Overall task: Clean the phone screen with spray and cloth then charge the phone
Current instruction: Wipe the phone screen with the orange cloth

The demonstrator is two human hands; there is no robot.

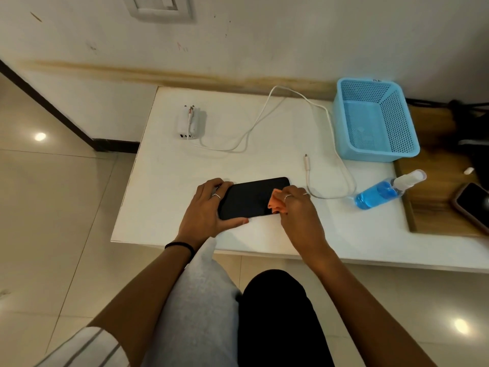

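Observation:
A black phone lies screen-up near the front edge of the white table. My left hand grips the phone's left end, thumb on the near edge. My right hand presses a bunched orange cloth onto the right part of the screen. A spray bottle of blue liquid lies on its side to the right. The white charger brick rests at the back, and its white cable loops across the table, with the free plug lying beyond the phone's right end.
A light-blue perforated basket stands at the back right. A wooden surface adjoins the table on the right, with a second phone on it. A wall socket is above. My knees are under the front edge.

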